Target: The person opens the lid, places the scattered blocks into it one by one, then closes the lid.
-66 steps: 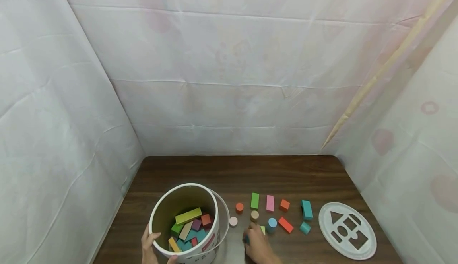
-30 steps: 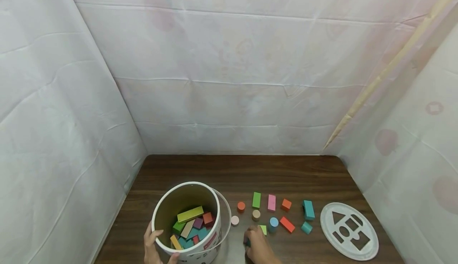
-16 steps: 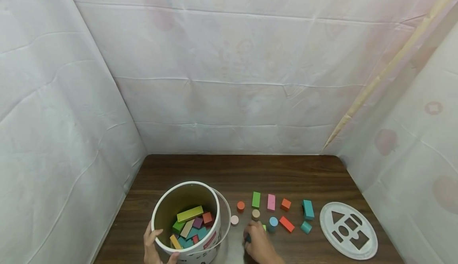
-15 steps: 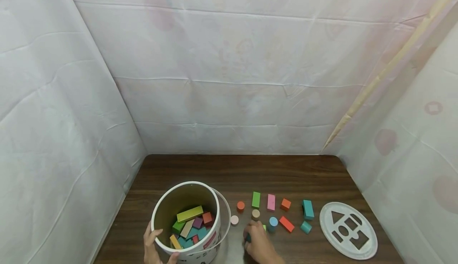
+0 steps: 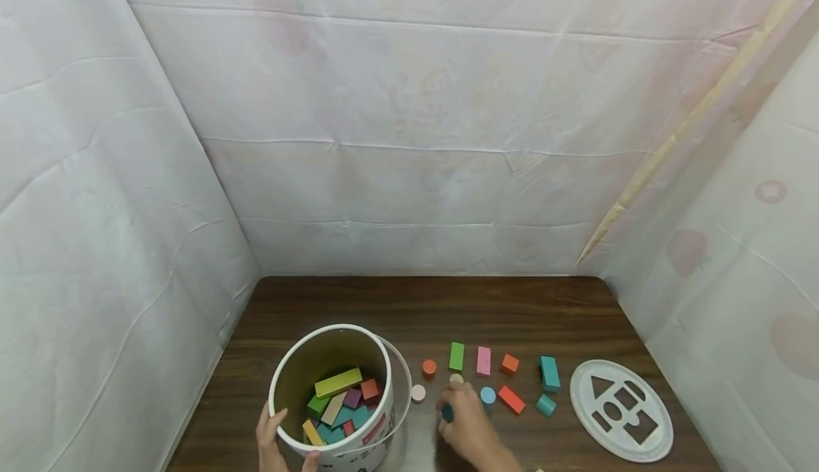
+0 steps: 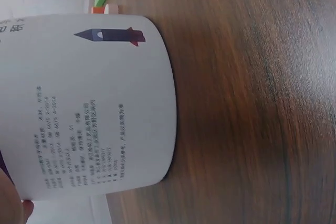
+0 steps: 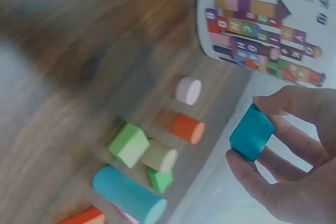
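My left hand (image 5: 269, 443) grips the near-left rim of a white bucket (image 6: 105, 108), thumb and fingers on opposite sides. The bucket holds several coloured blocks, among them a long yellow-green block (image 5: 338, 383). My right hand (image 5: 470, 422) pinches a small teal block (image 7: 252, 132) between thumb and fingertips, above the table right of the bucket. Nearby stand a tan cylinder (image 7: 159, 156), a light green block (image 7: 128, 145) and a blue cylinder (image 7: 128, 192). In the head view the right hand hides the light green block.
More loose blocks lie to the right: a pink block (image 5: 483, 361), a red-orange block (image 5: 511, 399) and a teal arch block (image 5: 549, 373). A white lid (image 5: 579, 408) with shaped cut-outs lies at the far right. The bucket's handle (image 5: 409, 394) hangs on its right side.
My right hand has shifted slightly forward and right with the teal block, now covering the light green block in the head view. The left hand keeps its grip on the bucket.
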`<state>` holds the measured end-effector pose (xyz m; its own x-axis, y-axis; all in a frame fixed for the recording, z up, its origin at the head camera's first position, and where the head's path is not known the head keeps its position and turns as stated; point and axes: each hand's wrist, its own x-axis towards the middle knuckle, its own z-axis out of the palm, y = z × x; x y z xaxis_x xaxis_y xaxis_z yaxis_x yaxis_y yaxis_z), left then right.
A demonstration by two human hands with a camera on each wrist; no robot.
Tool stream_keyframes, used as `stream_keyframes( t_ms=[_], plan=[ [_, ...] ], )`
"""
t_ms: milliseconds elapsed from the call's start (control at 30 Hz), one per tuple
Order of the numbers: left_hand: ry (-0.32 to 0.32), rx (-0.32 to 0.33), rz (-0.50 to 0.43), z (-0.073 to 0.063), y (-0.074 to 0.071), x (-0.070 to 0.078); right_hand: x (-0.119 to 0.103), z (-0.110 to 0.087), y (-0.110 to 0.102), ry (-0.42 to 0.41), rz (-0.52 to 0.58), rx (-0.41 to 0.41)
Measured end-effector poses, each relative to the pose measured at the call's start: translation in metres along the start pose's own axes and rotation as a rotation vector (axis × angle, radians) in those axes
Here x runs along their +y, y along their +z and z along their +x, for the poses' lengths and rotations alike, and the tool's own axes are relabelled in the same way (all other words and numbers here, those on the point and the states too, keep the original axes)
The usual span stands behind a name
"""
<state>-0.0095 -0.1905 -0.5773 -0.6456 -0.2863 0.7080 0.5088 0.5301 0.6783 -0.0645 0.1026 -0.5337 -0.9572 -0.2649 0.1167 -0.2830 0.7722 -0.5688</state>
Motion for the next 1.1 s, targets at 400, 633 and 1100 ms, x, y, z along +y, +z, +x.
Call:
stream_keyframes(
  t_ms=[400, 633, 1100],
  plan=[
    [-0.241, 0.002, 0.087, -0.004, 0.010, 0.028, -0.021, 0.007, -0.026, -0.055, 0.013, 0.098],
    [-0.256, 0.058, 0.100, -0.005, 0.016, 0.031, -0.034, 0.010, -0.036, -0.100, 0.045, 0.159],
    [-0.265, 0.077, 0.052, -0.010, 0.022, 0.036, -0.066, 0.018, -0.052, -0.226, 0.083, 0.239]
  ],
)
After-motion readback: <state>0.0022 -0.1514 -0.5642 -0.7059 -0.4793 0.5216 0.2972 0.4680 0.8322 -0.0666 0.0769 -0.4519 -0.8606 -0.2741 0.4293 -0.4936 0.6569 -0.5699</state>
